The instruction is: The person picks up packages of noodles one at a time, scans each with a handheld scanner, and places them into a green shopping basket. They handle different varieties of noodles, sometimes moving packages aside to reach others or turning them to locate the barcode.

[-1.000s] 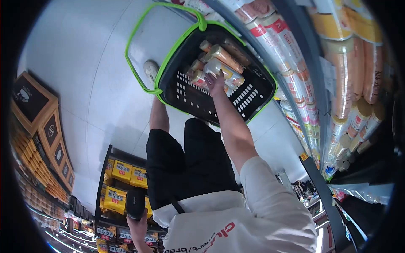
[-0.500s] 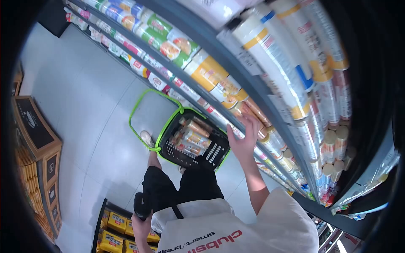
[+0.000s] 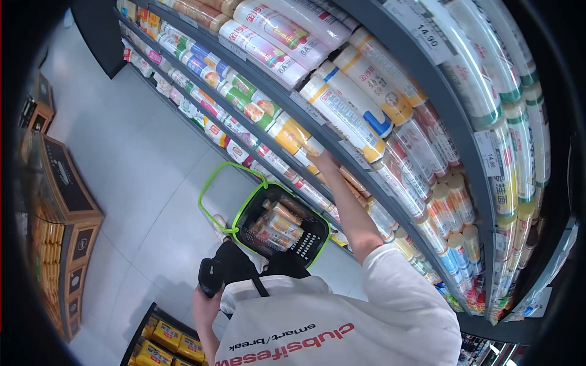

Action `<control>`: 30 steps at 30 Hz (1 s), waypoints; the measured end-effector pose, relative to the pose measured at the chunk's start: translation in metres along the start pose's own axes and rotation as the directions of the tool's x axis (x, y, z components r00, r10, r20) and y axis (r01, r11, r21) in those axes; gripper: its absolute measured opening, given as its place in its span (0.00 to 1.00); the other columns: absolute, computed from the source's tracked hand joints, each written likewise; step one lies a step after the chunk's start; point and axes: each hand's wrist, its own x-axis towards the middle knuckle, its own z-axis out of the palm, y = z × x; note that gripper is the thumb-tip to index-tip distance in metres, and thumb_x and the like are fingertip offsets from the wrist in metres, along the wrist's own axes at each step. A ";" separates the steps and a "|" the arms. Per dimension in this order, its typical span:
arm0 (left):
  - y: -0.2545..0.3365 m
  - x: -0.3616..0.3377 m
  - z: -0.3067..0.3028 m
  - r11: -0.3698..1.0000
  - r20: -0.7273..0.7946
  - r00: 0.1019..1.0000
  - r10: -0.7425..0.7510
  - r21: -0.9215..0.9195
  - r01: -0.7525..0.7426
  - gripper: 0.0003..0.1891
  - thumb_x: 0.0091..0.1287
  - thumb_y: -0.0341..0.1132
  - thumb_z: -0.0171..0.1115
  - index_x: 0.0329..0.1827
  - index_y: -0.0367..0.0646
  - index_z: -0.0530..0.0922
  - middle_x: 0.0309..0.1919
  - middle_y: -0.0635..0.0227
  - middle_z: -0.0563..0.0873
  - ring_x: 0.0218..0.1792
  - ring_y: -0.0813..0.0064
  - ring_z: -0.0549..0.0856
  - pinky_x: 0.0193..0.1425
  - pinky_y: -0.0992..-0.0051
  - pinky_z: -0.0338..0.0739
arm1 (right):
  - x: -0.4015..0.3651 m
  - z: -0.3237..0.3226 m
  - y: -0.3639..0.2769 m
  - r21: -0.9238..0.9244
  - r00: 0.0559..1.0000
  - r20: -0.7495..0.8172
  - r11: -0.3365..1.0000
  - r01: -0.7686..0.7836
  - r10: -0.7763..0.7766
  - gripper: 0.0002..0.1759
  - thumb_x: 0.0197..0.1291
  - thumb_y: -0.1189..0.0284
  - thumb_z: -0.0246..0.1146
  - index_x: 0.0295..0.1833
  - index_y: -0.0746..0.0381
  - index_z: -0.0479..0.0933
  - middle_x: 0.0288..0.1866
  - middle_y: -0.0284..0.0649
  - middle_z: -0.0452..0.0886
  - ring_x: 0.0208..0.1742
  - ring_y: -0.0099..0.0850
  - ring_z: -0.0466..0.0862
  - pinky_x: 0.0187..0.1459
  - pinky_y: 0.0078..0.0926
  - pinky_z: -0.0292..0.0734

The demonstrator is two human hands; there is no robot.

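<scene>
My left hand point(image 3: 206, 302), low beside my hip, is closed round a black handheld device point(image 3: 210, 277) with a rounded head. My right hand point(image 3: 323, 163) reaches into a middle shelf, right at the end of a white-and-yellow cylindrical noodle pack point(image 3: 314, 146); its fingertips are mostly hidden there. More yellow-and-white noodle packs point(image 3: 285, 129) lie along the same shelf. On the floor in front of my legs stands a black basket point(image 3: 314, 241) with a green rim and a raised green handle. Several cylindrical packs point(image 3: 282, 229) lie inside it.
The tiered shelf point(image 3: 268, 76) runs diagonally along my right, full of packs, with price tags point(image 3: 427, 36) on its edges. To the left stands a wooden display stand point(image 3: 70, 201). Yellow packages point(image 3: 168, 334) sit in a low black rack at lower left. Grey floor point(image 3: 146, 152) lies between.
My right hand has moved from lower along the shelf, fingers apart, up and left to the white-and-yellow noodle pack. The view has shifted, showing more upper shelf. The left hand keeps the device.
</scene>
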 end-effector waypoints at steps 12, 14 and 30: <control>0.006 -0.044 0.028 0.983 0.056 0.982 0.178 -0.051 -0.175 0.15 0.61 0.34 0.72 0.45 0.31 0.82 0.33 0.60 0.88 0.35 0.78 0.83 0.43 0.72 0.78 | -0.112 0.007 0.082 0.836 0.854 0.453 0.455 -0.308 -0.255 0.42 0.55 0.60 0.73 0.70 0.68 0.64 0.58 0.47 0.80 0.54 0.32 0.85 0.56 0.33 0.80; 0.014 -0.051 0.033 0.983 0.066 0.981 0.181 -0.041 -0.179 0.14 0.61 0.33 0.71 0.44 0.31 0.82 0.33 0.63 0.88 0.35 0.79 0.82 0.43 0.73 0.78 | -0.174 0.010 0.110 0.875 0.756 0.483 0.223 -0.428 -0.441 0.42 0.57 0.60 0.71 0.72 0.68 0.62 0.58 0.49 0.80 0.55 0.37 0.84 0.57 0.35 0.80; 0.081 -0.140 0.121 0.933 0.670 0.699 0.250 0.025 -0.358 0.13 0.61 0.33 0.74 0.43 0.34 0.83 0.30 0.74 0.84 0.31 0.85 0.76 0.38 0.77 0.75 | -0.325 -0.027 0.165 0.861 0.753 0.284 -0.187 -0.473 -0.594 0.28 0.64 0.57 0.66 0.61 0.64 0.70 0.46 0.47 0.83 0.42 0.37 0.88 0.44 0.34 0.87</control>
